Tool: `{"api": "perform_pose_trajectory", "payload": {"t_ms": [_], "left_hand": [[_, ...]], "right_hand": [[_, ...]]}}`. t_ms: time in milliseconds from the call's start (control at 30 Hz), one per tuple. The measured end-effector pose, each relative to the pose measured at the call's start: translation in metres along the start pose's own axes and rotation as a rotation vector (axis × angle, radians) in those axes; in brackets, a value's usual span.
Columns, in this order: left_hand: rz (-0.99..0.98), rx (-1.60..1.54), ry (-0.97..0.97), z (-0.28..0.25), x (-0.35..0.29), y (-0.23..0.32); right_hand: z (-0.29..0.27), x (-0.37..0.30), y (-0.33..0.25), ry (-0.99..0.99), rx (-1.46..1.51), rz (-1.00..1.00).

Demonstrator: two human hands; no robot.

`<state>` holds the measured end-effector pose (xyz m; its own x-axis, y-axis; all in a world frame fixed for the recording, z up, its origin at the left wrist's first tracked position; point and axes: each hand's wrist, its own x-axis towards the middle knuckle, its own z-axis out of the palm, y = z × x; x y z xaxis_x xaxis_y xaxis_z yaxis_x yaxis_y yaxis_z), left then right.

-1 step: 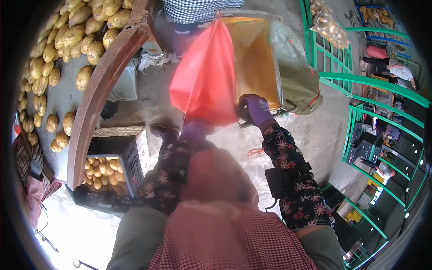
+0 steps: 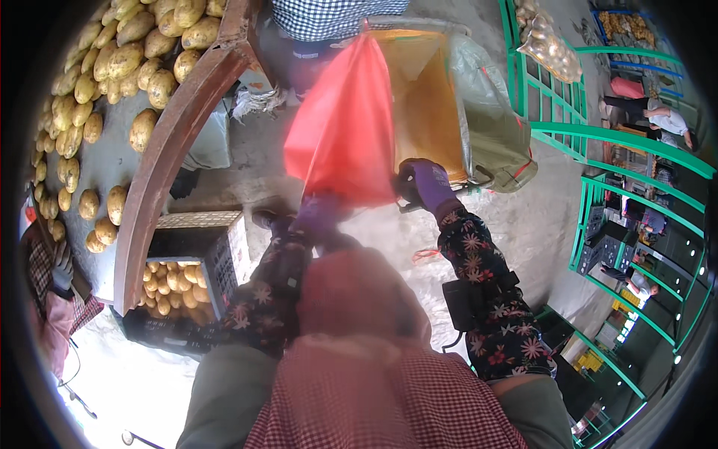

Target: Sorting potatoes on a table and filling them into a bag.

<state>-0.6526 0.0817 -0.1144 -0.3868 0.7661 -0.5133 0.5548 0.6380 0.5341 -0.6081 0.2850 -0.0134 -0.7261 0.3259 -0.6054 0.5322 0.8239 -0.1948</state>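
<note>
A bright red bag (image 2: 344,127) hangs taut and slanting from the far left corner of an open, yellow-brown lined bin (image 2: 426,105). At the bag's lower left edge is my left hand (image 2: 323,212), in a purple glove; it grips the bag there, its fingers partly covered by the red material and blurred. My right hand (image 2: 428,185), in a purple glove with a dark palm, curls closed at the bin's near rim beside the bag. A grey-green sack (image 2: 497,146) bulges along the bin's right side. The bin's contents cannot be made out.
Several potatoes (image 2: 120,60) lie on a sorting surface at the left, behind a rusty metal edge (image 2: 168,157). Under it stands a dark crate of potatoes (image 2: 176,288). Green railings (image 2: 621,135) run along the right. A person in checked cloth (image 2: 336,16) stands beyond the bin.
The view has shifted very slightly, and my left forearm has moved a little. Both hands keep their places at the bag and the bin rim.
</note>
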Motion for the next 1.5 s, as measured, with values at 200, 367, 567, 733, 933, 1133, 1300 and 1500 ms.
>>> {"api": "perform_pose_trajectory", "payload": {"t_ms": [200, 367, 567, 733, 933, 1133, 1300, 1500], "left_hand": [[-0.023, -0.435, 0.298, 0.003, -0.003, -0.049], [0.147, -1.264, 0.224, -0.047, -0.011, -0.041], [0.483, -0.196, 0.761, -0.075, -0.045, -0.074], [0.232, -1.387, 0.489, -0.094, -0.106, -0.082], [0.171, -1.037, 0.705, -0.069, -0.213, -0.115], [-0.291, -0.834, 0.995, -0.065, -0.343, -0.102], [-0.501, -0.426, 1.168, -0.058, -0.366, -0.099], [-0.430, -0.764, 1.240, -0.058, -0.355, -0.106]], "right_hand": [[-0.001, -0.011, -0.007, 0.030, 0.093, 0.016], [-0.006, -0.017, 0.007, 0.060, 0.117, 0.004], [-0.028, -0.017, -0.025, -0.056, -0.166, 0.096], [-0.018, -0.013, -0.032, 0.409, -0.421, -0.151], [-0.016, -0.017, -0.131, 0.558, -0.369, -0.582], [-0.013, -0.028, -0.322, 0.087, 0.264, -0.939], [0.014, 0.016, -0.453, 0.123, -0.139, -0.897], [0.027, 0.032, -0.471, -0.015, -0.318, -0.844]]}}
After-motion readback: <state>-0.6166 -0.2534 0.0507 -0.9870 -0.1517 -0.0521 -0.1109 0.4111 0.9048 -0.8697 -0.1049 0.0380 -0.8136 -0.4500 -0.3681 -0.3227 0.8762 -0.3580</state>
